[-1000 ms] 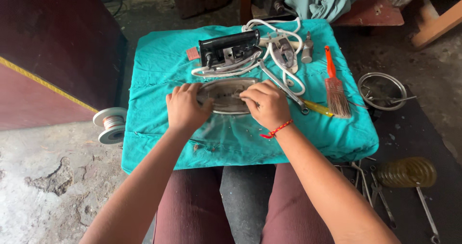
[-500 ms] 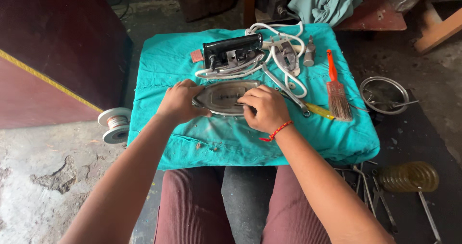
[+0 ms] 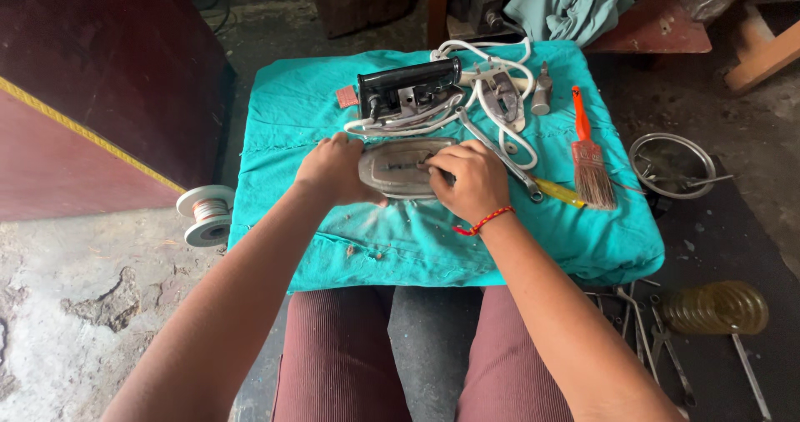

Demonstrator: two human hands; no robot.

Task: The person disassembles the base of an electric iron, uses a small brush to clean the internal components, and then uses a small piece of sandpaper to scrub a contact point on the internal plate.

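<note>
Lying between both hands, the metal iron plate (image 3: 406, 169) is gripped by left hand (image 3: 336, 169) and right hand (image 3: 467, 179).

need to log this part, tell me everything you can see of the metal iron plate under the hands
The iron plate is a dull grey metal piece, rounded and tapering toward one end, with a raised inner panel and small fittings at its centre. It lies flat on the teal cloth, just in front of the black iron handle and white cord. The left hand covers its left end; the right hand rests fingertips on its middle and right side.
</note>
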